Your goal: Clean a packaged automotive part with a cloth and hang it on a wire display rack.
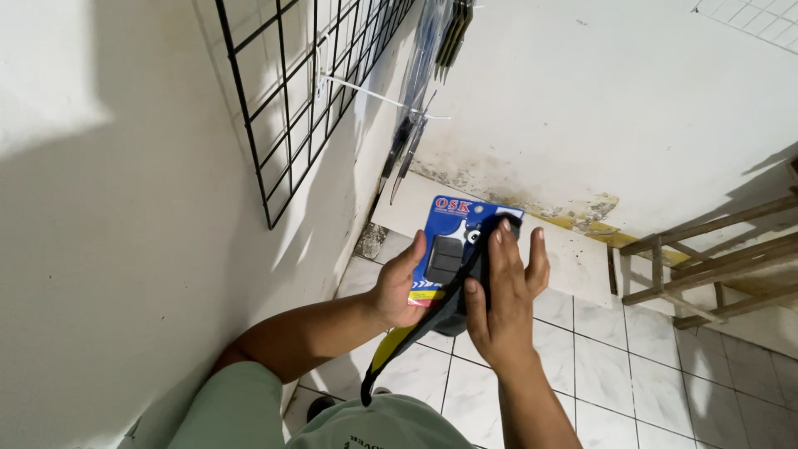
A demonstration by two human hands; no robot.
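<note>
My left hand (399, 287) holds a blue blister pack (453, 241) by its lower left edge; dark rectangular parts show under its clear cover. My right hand (503, 291) presses a dark cloth (461, 295) flat against the front of the pack, fingers spread over it. The cloth hangs down below both hands, and a yellow patch shows on its lower part.
A black wire grid panel (291, 108) hangs on the white wall at left, with white hooks and several packaged items (416, 137) dangling from them. A wooden frame (715, 258) leans at right. White floor tiles (615, 366) lie below.
</note>
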